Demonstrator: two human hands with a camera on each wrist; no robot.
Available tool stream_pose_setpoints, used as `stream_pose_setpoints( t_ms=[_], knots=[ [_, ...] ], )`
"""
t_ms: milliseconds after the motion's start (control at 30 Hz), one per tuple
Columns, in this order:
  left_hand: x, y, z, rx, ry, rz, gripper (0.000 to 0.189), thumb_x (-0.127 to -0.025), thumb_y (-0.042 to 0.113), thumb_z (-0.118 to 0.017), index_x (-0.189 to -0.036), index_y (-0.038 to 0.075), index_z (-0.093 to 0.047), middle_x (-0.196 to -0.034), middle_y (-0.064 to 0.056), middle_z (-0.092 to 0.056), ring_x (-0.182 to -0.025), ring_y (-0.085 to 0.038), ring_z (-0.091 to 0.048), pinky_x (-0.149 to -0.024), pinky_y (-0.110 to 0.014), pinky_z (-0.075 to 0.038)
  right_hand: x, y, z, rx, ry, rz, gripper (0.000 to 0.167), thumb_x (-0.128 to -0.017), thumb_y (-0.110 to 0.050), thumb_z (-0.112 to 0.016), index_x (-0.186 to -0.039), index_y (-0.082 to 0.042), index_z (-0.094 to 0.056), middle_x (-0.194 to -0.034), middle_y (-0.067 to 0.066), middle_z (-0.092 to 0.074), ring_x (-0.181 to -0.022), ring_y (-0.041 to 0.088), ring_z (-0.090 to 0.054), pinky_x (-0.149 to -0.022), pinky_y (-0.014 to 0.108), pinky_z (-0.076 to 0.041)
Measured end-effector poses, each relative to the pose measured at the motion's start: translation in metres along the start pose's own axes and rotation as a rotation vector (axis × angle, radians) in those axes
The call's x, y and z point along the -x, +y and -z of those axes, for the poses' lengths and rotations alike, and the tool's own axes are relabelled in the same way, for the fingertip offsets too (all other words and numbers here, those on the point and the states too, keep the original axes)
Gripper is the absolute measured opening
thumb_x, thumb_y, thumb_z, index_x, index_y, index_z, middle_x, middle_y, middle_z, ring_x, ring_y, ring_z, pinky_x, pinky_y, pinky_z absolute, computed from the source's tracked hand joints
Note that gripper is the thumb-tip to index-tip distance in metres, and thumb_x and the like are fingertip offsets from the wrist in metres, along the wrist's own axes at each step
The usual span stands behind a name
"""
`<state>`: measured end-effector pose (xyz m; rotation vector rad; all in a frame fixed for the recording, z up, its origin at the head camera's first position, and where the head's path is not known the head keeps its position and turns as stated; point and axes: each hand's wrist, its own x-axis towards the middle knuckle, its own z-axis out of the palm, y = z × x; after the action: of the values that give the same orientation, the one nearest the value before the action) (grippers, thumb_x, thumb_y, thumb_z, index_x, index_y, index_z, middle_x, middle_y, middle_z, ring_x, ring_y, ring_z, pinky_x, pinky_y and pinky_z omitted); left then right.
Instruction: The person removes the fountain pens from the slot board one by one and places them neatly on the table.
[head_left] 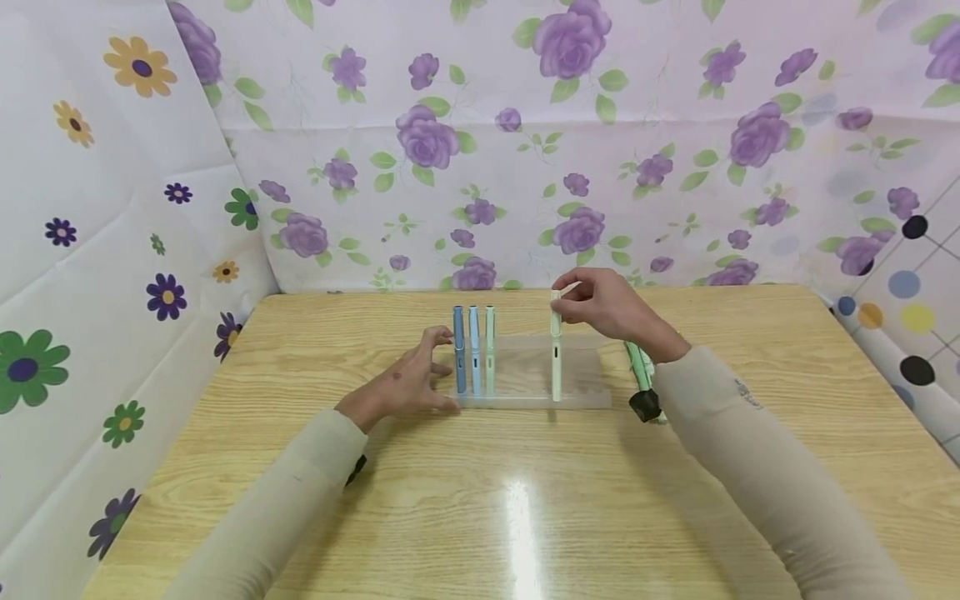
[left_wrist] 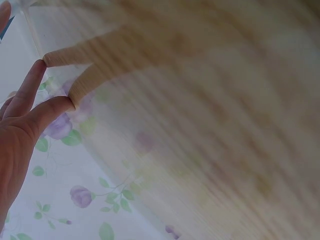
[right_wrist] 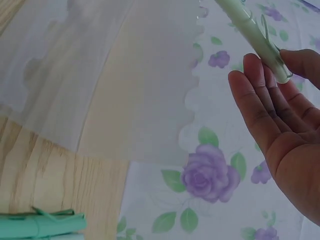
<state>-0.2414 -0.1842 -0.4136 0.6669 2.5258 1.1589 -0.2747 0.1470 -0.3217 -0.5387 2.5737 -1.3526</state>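
A clear pen rack (head_left: 525,402) stands on the table, with a dark blue pen (head_left: 459,350), a light blue pen (head_left: 475,352) and a light green pen (head_left: 490,350) upright at its left end. My right hand (head_left: 600,304) pinches a pale yellow-green pen (head_left: 556,367) by its cap end, its lower tip at the rack's front ledge. In the right wrist view, thumb and fingers meet around the end of this pen (right_wrist: 250,30). My left hand (head_left: 408,375) is spread at the rack's left end, beside the dark blue pen. In the left wrist view, two fingertips (left_wrist: 70,102) touch the glossy surface.
Green pens (right_wrist: 40,226) lie on the wooden table (head_left: 420,500) right of the rack, partly hidden by my right sleeve (head_left: 720,417) in the head view. A flowered cloth (head_left: 510,200) hangs behind the table's far edge, another (head_left: 135,250) on the left.
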Motion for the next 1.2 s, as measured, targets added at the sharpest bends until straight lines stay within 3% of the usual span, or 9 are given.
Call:
stream_pose_setpoints(
  t_ms=[333,633,767,967,1200],
  knots=[
    [0.000,-0.001,0.000,0.004,0.000,-0.006,0.102,-0.077,0.012,-0.089,-0.146,0.019,-0.014,-0.157,-0.016,-0.024,-0.126,-0.037,-0.056,-0.099,-0.051,-0.048,0.016,0.019,0.017,0.013,0.015,-0.009,0.036,-0.101,-0.024,-0.061,-0.130,-0.002,-0.059,-0.099,0.014,-0.070,-0.088,0.027,-0.070,-0.084,0.043,-0.057],
    [0.000,-0.001,0.000,-0.011,0.003,-0.011,0.102,-0.076,0.014,-0.089,-0.146,0.018,-0.014,-0.157,-0.017,-0.024,-0.125,-0.036,-0.057,-0.101,-0.052,-0.047,0.029,0.030,0.032,-0.029,0.044,-0.040,0.039,-0.102,-0.026,-0.061,-0.132,-0.001,-0.057,-0.104,0.018,-0.067,-0.090,0.031,-0.069,-0.083,0.035,-0.058],
    [0.000,0.000,0.000,-0.020,0.006,-0.018,0.103,-0.076,0.014,-0.090,-0.145,0.017,-0.014,-0.157,-0.017,-0.025,-0.124,-0.035,-0.058,-0.101,-0.052,-0.047,0.034,0.034,0.041,0.001,0.060,-0.055,0.042,-0.103,-0.027,-0.059,-0.136,-0.001,-0.055,-0.110,0.020,-0.066,-0.091,0.028,-0.069,-0.084,0.037,-0.058],
    [-0.001,-0.001,0.000,-0.020,0.007,-0.020,0.102,-0.076,0.014,-0.089,-0.145,0.017,-0.014,-0.157,-0.018,-0.024,-0.124,-0.035,-0.058,-0.101,-0.052,-0.047,0.042,0.042,0.053,0.026,0.073,-0.084,0.047,-0.103,-0.030,-0.058,-0.141,-0.002,-0.052,-0.111,0.018,-0.064,-0.093,0.022,-0.068,-0.082,0.031,-0.058],
    [0.000,-0.001,0.000,-0.018,0.004,-0.016,0.101,-0.077,0.014,-0.089,-0.145,0.017,-0.014,-0.157,-0.018,-0.024,-0.124,-0.036,-0.057,-0.101,-0.052,-0.047,0.050,0.055,0.063,0.078,0.105,-0.123,0.053,-0.103,-0.035,-0.056,-0.145,-0.002,-0.049,-0.113,0.017,-0.063,-0.095,0.023,-0.068,-0.085,0.039,-0.057]
  ],
)
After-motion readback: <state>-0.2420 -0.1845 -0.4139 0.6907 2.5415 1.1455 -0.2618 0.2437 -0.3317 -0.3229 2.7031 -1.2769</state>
